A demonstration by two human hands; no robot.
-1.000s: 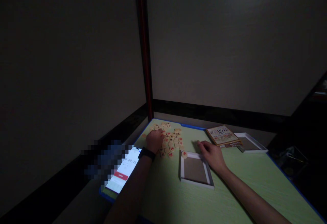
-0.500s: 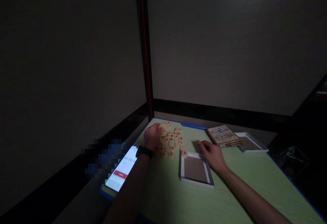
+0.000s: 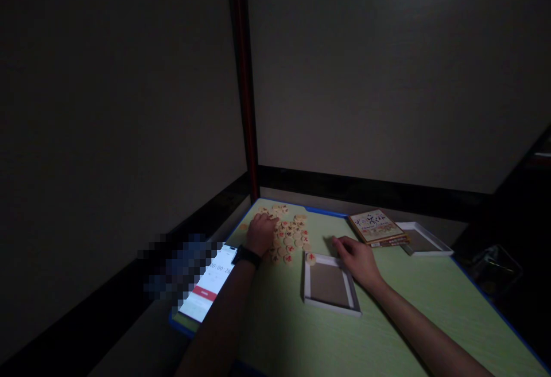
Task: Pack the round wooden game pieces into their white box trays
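Observation:
My left hand (image 3: 260, 234), with a dark band on the wrist, reaches over a spread of round Chinese chess pieces (image 3: 289, 240), pale with red or dark characters. Its fingers lie loosely apart on the pieces at the left side of the spread, their tips partly lost in shadow. To the right, my right hand (image 3: 356, 259) rests beside a shallow white box tray (image 3: 353, 296), thumb and forefinger pinched together. Whatever is between those fingertips is too dark to make out. A single red-marked chess piece (image 3: 310, 259) sits at the tray's far left corner.
A phone (image 3: 206, 285) showing a running timer lies at the table's left edge. Behind my right hand is a stack of printed Chinese chess boxes (image 3: 375, 226), with another white tray (image 3: 424, 239) beside it. Walls enclose the green table (image 3: 400, 319) at the back and left.
My left hand has drawn slightly back towards me, and its fingers have loosened over the pieces. A piece left of it now shows. My right hand has barely moved.

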